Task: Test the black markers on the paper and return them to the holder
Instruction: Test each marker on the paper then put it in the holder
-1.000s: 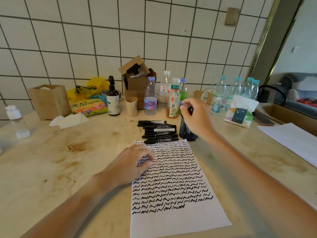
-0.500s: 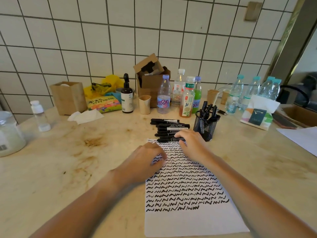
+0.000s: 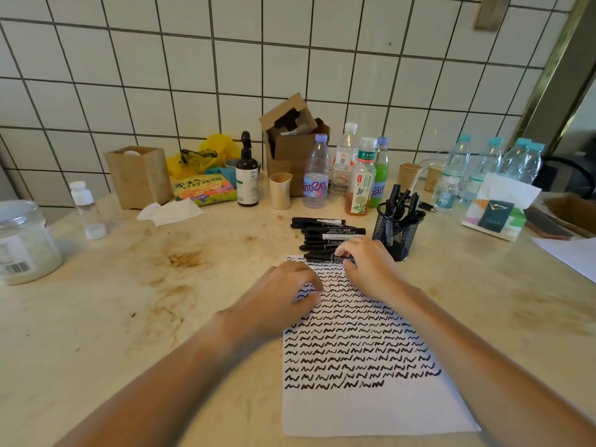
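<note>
A white sheet of paper [image 3: 371,404] lies in front of me, covered in rows of black squiggles. Beyond its top edge several black markers [image 3: 329,232] lie side by side on the table. My right hand [image 3: 371,266] reaches over the top of the paper and pinches the nearest marker [image 3: 319,256] of that row. My left hand [image 3: 283,298] rests on the paper's upper left part with its fingers curled under, holding nothing I can see. A black mesh holder [image 3: 396,235] with several markers upright in it stands just right of the row.
Bottles [image 3: 317,175], paper cups [image 3: 280,190], a brown pump bottle [image 3: 246,175] and a cardboard box [image 3: 290,137] line the tiled wall. A tissue pack [image 3: 496,211] sits at the right, a glass jar [image 3: 22,243] at the left. Another sheet [image 3: 571,256] lies at far right.
My right hand left the holder, came down to the row of loose markers and now pinches the nearest one. My left hand stayed on the paper. The view shifted.
</note>
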